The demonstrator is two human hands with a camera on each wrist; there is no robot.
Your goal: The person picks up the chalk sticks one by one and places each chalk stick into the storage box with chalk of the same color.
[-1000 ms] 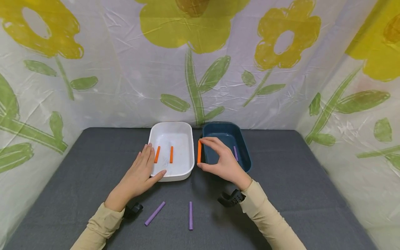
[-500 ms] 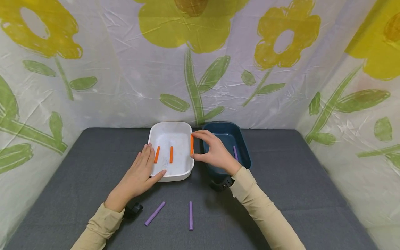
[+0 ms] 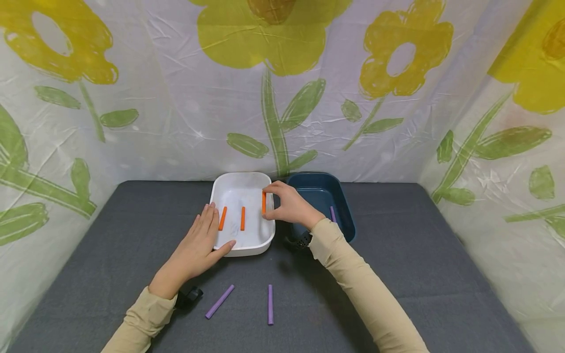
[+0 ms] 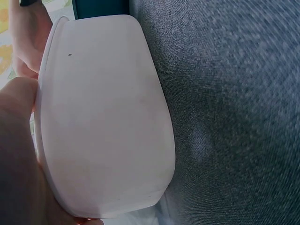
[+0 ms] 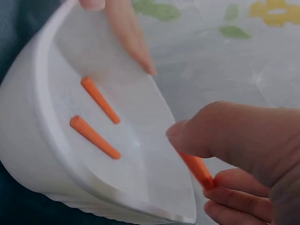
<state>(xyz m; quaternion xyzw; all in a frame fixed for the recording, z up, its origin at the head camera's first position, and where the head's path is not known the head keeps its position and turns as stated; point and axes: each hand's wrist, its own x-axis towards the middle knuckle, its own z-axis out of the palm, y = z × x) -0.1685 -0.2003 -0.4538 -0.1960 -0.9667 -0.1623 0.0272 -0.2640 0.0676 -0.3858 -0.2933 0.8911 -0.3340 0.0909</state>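
My right hand (image 3: 289, 205) pinches a slim, tapered orange stick (image 3: 264, 202) by its two ends, between thumb and fingers, over the right side of a white tub (image 3: 244, 251). In the right wrist view the held stick (image 5: 199, 169) shows below the thumb, close to the tub's rim. Two similar orange sticks, a left one (image 3: 222, 218) and a middle one (image 3: 243, 218), lie apart on the tub's floor. My left hand (image 3: 196, 250) rests at the tub's left rim with its fingers straight. Seen from the left wrist, the tub's outer wall (image 4: 105, 117) fills the middle, with the thumb along the rim.
A dark blue tub (image 3: 313, 189) stands just right of the white one, with a purple stick (image 3: 333, 214) inside. Nearer the person, a slanted purple stick (image 3: 219, 302) and an upright-pointing purple stick (image 3: 270, 305) lie on the grey cloth (image 3: 397, 269).
My right hand has carried the orange stick left, from the blue tub's left edge across the white tub's right rim to over its inside. The left hand has stayed in place.
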